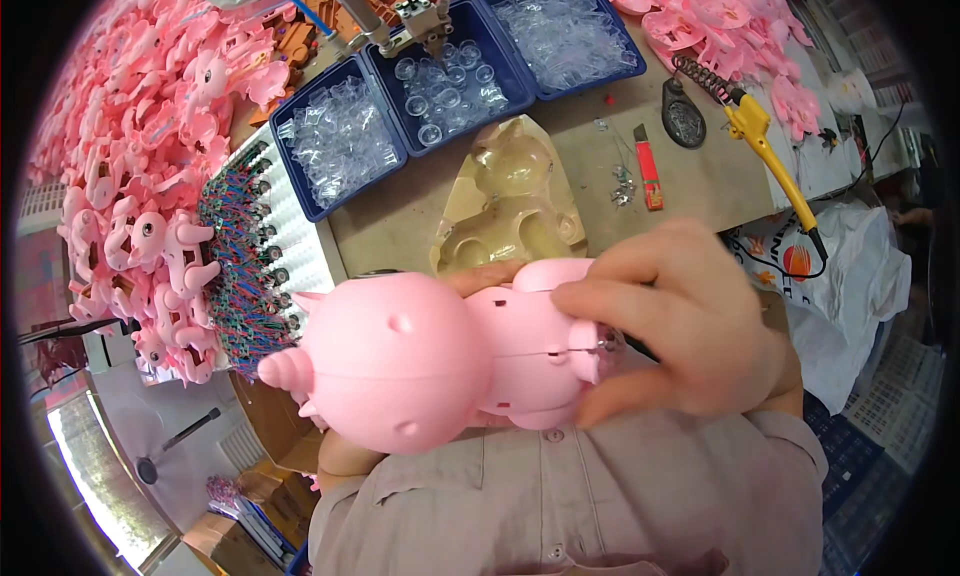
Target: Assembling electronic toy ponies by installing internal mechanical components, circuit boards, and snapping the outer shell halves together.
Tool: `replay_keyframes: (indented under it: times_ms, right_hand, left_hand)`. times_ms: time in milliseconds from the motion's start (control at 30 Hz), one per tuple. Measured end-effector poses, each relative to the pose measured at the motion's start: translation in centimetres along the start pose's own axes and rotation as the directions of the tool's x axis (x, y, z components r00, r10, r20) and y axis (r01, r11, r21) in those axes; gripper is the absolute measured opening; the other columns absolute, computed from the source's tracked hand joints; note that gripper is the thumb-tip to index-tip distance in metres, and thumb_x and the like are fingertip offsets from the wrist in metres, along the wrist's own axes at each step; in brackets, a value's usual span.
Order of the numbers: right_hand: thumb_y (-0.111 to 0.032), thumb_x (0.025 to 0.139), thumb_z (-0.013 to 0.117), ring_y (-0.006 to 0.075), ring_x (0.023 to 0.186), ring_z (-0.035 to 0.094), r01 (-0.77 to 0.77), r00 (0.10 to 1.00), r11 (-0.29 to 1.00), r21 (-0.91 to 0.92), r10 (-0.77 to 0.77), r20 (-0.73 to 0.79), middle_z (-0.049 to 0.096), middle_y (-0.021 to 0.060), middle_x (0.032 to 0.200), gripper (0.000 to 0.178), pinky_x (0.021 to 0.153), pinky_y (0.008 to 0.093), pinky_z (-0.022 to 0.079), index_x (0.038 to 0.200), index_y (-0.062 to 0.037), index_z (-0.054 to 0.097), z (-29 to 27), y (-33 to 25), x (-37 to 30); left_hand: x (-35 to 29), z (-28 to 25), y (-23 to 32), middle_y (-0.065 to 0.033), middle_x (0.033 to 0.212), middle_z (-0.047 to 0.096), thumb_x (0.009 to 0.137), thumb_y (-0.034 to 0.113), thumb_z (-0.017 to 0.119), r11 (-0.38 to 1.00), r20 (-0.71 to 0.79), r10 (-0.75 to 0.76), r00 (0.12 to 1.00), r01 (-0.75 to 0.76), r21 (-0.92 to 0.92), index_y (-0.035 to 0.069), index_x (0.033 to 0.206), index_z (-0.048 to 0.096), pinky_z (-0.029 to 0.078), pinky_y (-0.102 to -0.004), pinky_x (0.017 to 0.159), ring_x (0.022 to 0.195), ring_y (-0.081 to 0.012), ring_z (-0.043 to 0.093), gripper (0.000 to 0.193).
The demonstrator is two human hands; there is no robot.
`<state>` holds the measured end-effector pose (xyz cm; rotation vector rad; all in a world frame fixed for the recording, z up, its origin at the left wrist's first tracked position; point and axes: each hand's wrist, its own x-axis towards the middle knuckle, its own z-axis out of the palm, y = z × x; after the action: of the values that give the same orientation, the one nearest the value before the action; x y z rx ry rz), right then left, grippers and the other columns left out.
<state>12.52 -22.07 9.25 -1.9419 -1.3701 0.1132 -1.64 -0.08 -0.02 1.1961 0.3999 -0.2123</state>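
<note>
A pink unicorn toy [400,371] lies in front of my chest, its round head and spiral horn to the left. My left hand [485,278] holds it from beneath; only some fingers show at its far side, and the rest is hidden by the toy. My right hand [705,326], slightly blurred, reaches round the toy's rear end, with a finger on the far side and the thumb on the near side. Between them sits a small pink end piece [583,348] with a shiny metal bit beside it. A seam runs along the body, with small slots next to it.
Beyond the toy lies a tan moulded cradle [450,256]. Blue trays [398,166] of clear plastic parts stand behind it, under a metal machine head [425,24]. To the right are a red utility knife [650,176] and a yellow soldering iron [770,151]. Pink shells [130,126] and bundled wires [235,266] crowd the left.
</note>
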Motion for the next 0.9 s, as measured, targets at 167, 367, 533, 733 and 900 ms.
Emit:
replay_keyframes:
  times_ms: [167,367,533,733,900]
  right_hand:
    - [-0.024,0.066,0.079,0.0249,0.078,0.057,0.081,0.987,0.976,0.204,-0.051,-0.149,0.057,0.0122,0.095,0.055,0.066,0.0329,0.047,0.11,0.0031,0.061,2.2,0.1,-0.3]
    - [-0.015,0.072,0.073,0.0307,0.087,0.061,0.094,0.968,0.986,0.135,-0.058,-0.246,0.06,0.0152,0.101,0.043,0.072,0.0385,0.051,0.109,0.004,0.06,3.3,0.7,-0.3]
    - [-0.03,0.087,0.059,0.0286,0.087,0.058,0.02,0.862,0.999,0.038,0.002,-0.508,0.057,0.0118,0.096,0.032,0.076,0.0371,0.048,0.102,-0.002,0.057,6.5,3.0,-1.3]
    - [-0.027,0.087,0.059,0.0309,0.076,0.057,-0.136,0.855,0.989,0.064,0.15,-0.496,0.056,0.0103,0.079,0.023,0.065,0.0392,0.047,0.085,-0.0051,0.052,7.7,2.7,0.7]
    - [-0.024,0.087,0.059,0.0325,0.068,0.057,-0.061,0.781,0.998,-0.024,0.032,-0.624,0.054,0.0114,0.068,0.025,0.057,0.0414,0.045,0.077,-0.0044,0.047,7.6,2.9,-0.7]
  left_hand:
    - [-3.7,-1.3,0.2,-0.02,0.121,0.055,0.073,0.01,0.076,0.97,-0.257,0.019,0.966,0.044,0.239,-0.002,0.125,0.044,0.05,-0.042,0.089,0.108,-0.0302,0.057,0.062]
    - [-2.1,1.5,-1.7,-0.0171,0.121,0.055,0.072,0.007,0.076,0.85,-0.323,0.264,0.909,-0.061,0.524,-0.002,0.124,0.045,0.049,-0.0413,0.09,0.109,-0.0276,0.056,0.061]
    - [-4.0,-10.1,-8.3,-0.0147,0.121,0.055,0.071,0.004,0.075,0.621,0.118,0.56,0.82,-0.51,0.595,-0.002,0.123,0.046,0.048,-0.0407,0.091,0.11,-0.0254,0.054,0.06]
    - [2.7,3.6,1.4,-0.0142,0.121,0.055,0.065,-0.003,0.078,0.513,0.242,0.64,0.729,-0.64,0.573,-0.003,0.124,0.046,0.047,-0.0391,0.093,0.11,-0.0235,0.054,0.067]
    - [2.5,5.2,2.1,-0.0153,0.12,0.054,0.063,-0.004,0.08,0.505,0.305,0.614,0.728,-0.659,0.556,-0.004,0.125,0.045,0.046,-0.0369,0.093,0.107,-0.0237,0.055,0.072]
